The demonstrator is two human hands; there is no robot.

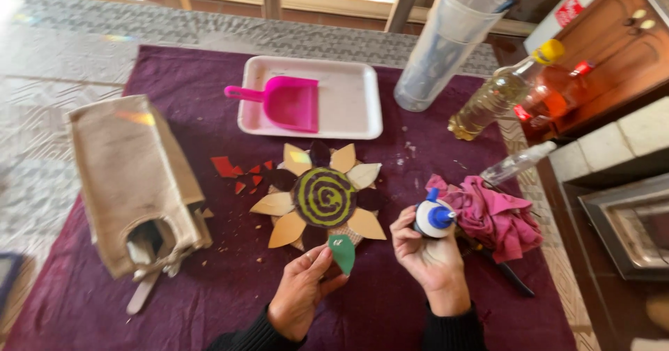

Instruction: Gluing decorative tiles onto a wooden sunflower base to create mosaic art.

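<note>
A paper sunflower with tan and dark petals and a dark centre with a yellow-green spiral lies on the purple cloth. My left hand pinches a green paper leaf right at the flower's lower edge. My right hand grips a white glue bottle with a blue cap, held upright just right of the flower.
A burlap-covered box lies at the left. Red paper scraps sit beside the flower. A white tray holds a pink dustpan. A pink rag, a clear jug, an oil bottle and a small clear bottle stand right.
</note>
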